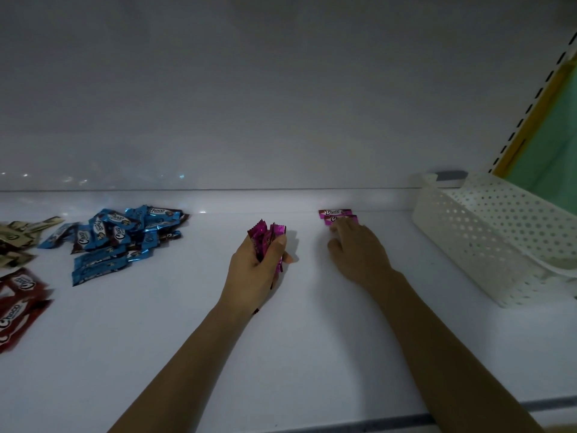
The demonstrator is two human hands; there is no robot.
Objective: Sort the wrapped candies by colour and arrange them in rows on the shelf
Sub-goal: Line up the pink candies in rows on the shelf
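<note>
Candies, pink wrap, sit in two spots. A bunch (267,237) sticks up out of the left hand (256,270), whose fingers and thumb are curled tight round it. The fist rests on the shelf (187,339) about mid-frame. The bunch's wrappers are crumpled and no print is readable.

Two more pink ones lie flat at the back of the shelf, close to the back wall (249,104), one just in front of the other, touching or overlapping. The back candy (334,212) reads "Choco". The front candy (338,219) shows "Ch", and the rest is covered by the right hand (356,248). That hand is palm down with its fingers reaching forward nearly straight, tips on the front candy's near edge. The underside of the fingers is hidden.

To the left is a loose blue pile (125,239), well apart from the left hand. "Choco" shows on several pieces, some turned or upside down, and a few have brown ends. Gold candies (18,242) at the left edge are cut off, their writing unreadable. Red candies (18,301) at lower left are also cut off and show "Choco" in white. Small print under the logos is too small to read.

On the right a white perforated basket (487,245) stands near the right hand without touching it. Its far side is cut off and its inside is hard to make out. Behind it are a slotted upright (530,98), a yellow strip (543,101) and a green panel (555,135). A grey strip (468,414) runs along the shelf's front edge. The light is dim.
</note>
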